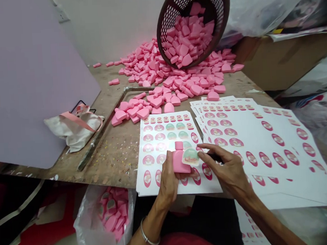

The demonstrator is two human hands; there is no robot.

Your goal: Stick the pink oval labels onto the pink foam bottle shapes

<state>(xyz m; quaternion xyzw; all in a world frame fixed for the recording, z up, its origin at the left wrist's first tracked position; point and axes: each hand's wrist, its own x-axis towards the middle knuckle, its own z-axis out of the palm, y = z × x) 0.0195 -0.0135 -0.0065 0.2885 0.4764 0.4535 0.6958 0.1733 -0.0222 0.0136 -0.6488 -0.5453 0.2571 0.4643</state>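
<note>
My left hand (167, 178) is shut on a small pink plastic bottle (180, 160), holding it upright just above a sticker sheet (164, 133). My right hand (228, 166) reaches in from the right, its fingertips at the edge of an oval green-and-pink label (190, 157) that lies against the bottle's side. A dark slim item (215, 157) shows under my right fingers, too hidden to name. Beyond the sheet, a heap of pink bottles (160, 70) spreads across the workbench (112, 159).
A dark tilted plastic basket (192, 23) spills more bottles at the back. Stacked label sheets (254, 138) cover the right of the bench. A cloth bag (76, 130) and lilac board (28, 79) stand left. A plastic bag of bottles (111, 219) sits below the front edge.
</note>
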